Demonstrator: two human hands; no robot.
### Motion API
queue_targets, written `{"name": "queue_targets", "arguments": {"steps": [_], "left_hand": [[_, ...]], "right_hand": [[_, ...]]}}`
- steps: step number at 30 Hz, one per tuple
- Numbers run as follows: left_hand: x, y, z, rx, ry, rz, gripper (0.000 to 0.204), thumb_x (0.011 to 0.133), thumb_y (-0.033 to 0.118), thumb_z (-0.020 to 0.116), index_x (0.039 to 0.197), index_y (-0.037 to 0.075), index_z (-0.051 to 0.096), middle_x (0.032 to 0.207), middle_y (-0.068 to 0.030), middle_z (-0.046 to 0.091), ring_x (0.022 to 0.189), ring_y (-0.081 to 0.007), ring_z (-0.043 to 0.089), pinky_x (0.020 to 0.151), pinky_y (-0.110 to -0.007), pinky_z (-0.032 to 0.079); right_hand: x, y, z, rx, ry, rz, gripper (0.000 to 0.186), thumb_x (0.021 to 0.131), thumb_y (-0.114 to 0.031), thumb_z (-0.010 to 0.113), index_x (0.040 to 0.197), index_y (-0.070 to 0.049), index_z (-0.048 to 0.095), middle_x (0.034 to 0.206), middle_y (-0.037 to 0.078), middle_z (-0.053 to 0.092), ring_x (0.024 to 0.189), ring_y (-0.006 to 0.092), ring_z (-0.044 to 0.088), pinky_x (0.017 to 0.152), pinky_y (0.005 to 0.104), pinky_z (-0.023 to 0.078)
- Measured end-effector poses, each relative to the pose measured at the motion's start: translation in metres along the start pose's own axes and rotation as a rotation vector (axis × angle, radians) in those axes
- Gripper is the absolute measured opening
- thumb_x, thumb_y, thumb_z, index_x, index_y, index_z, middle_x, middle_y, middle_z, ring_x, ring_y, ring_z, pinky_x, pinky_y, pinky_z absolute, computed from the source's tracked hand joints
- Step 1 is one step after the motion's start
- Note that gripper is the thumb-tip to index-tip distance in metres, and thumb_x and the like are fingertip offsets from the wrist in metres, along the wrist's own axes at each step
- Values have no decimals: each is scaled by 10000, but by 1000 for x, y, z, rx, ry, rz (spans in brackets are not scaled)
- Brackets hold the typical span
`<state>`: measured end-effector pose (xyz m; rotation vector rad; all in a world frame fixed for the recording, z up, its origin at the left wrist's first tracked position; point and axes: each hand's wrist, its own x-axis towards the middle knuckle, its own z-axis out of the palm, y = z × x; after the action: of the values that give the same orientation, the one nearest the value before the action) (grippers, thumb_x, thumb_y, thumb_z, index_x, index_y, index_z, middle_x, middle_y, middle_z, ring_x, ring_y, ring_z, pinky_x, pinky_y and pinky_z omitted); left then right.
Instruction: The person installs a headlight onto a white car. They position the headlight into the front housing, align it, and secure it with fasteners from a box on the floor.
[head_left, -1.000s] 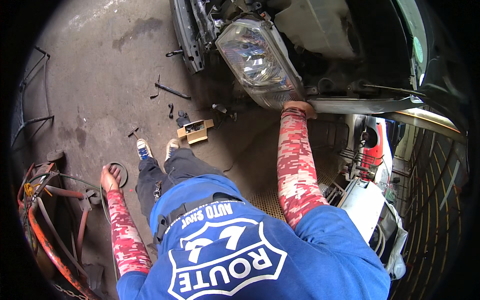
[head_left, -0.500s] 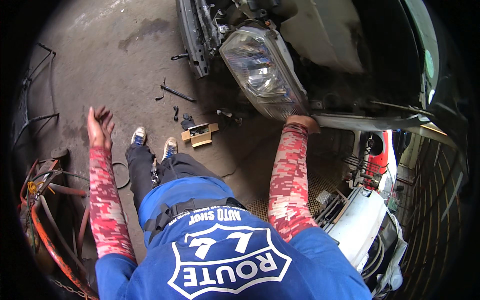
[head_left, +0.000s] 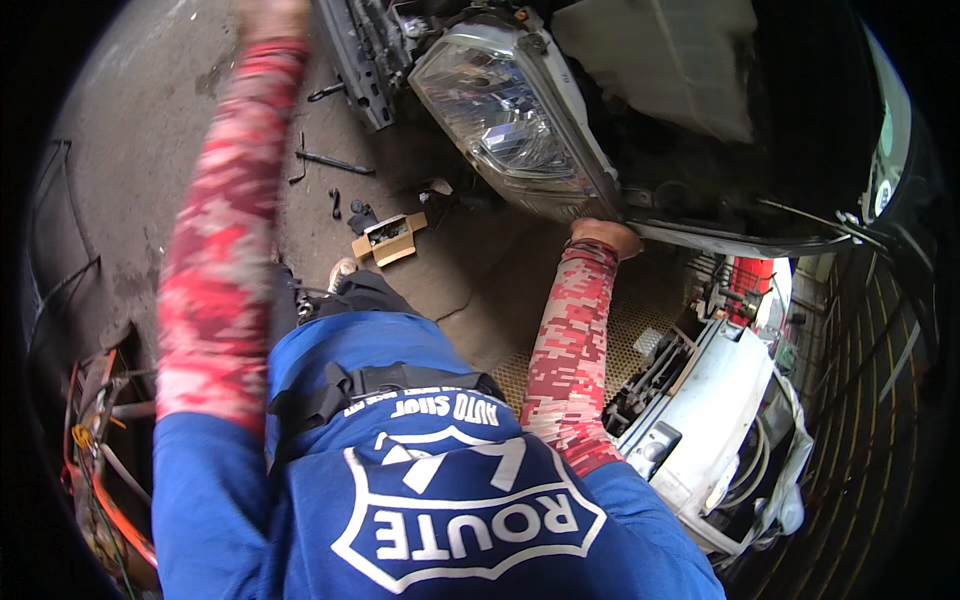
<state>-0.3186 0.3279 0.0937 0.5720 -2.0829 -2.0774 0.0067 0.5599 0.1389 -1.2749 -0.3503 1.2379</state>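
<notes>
A large clear car headlight (head_left: 510, 125) is mounted at the front corner of a vehicle with its bonnet area exposed. My right hand (head_left: 605, 238) is at the headlight's lower corner, beside the dark fender edge (head_left: 740, 240); its fingers reach under or behind the panel and are hidden. My left hand (head_left: 272, 18) is raised at the top edge of the view, left of the metal bumper beam (head_left: 355, 60). It is smeared by motion and partly cut off, so its fingers do not show clearly.
On the concrete floor lie an open cardboard box (head_left: 390, 240) with small parts, a wheel wrench (head_left: 335, 163) and several small dark pieces. At the right sits a white vehicle part (head_left: 690, 400) near a slatted shutter (head_left: 880, 440). Orange-framed equipment (head_left: 120, 500) stands at the left.
My left arm has swung up and forward from beside my body to the top of the view. My right hand stays at the headlight's lower corner. The view has shifted slightly.
</notes>
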Motion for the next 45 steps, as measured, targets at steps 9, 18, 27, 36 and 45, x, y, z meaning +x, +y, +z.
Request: {"name": "queue_targets", "arguments": {"steps": [9, 18, 27, 36, 45], "left_hand": [[-99, -60, 108, 182, -330, -191, 637, 1008, 516, 325, 1467, 86, 422, 1507, -216, 422, 1414, -434, 352, 1149, -575, 279], [-5, -79, 95, 420, 36, 417, 475, 1018, 358, 379, 1256, -31, 509, 1243, -339, 560, 1135, -476, 559, 998, -531, 443], [-95, -15, 86, 114, -298, -185, 750, 981, 620, 328, 1510, 90, 360, 1538, -234, 371, 1428, -442, 313, 1154, -578, 247], [-132, -103, -30, 620, -916, 196, 537, 1013, 534, 403, 1228, 69, 565, 1252, -286, 551, 1160, -491, 543, 970, -582, 445], [-116, -62, -77, 679, -1487, 241, 401, 1006, 339, 583, 1146, -31, 650, 949, -141, 705, 857, -217, 684, 778, -350, 539]], "right_hand": [[86, 10, -21, 224, -77, 53, 569, 1022, -411, 339, 1382, -13, 528, 1409, 162, 550, 1227, 323, 581, 1095, 489, 458], [-13, -3, 3, -127, -273, -226, 571, 1016, -429, 364, 1302, 31, 545, 1311, 203, 583, 1128, 365, 633, 1026, 530, 527], [7, -3, -5, -6, -235, -94, 579, 1015, -432, 357, 1348, 10, 529, 1370, 184, 556, 1208, 364, 589, 1057, 526, 497], [6, 0, -6, -127, -63, -142, 481, 1020, -424, 382, 1306, -104, 600, 1365, 45, 597, 1142, 232, 590, 1050, 401, 441], [45, 41, -26, -367, -22, -692, 472, 1073, -281, 328, 1381, 37, 489, 1441, 175, 523, 1243, 299, 564, 1068, 441, 458]]}}
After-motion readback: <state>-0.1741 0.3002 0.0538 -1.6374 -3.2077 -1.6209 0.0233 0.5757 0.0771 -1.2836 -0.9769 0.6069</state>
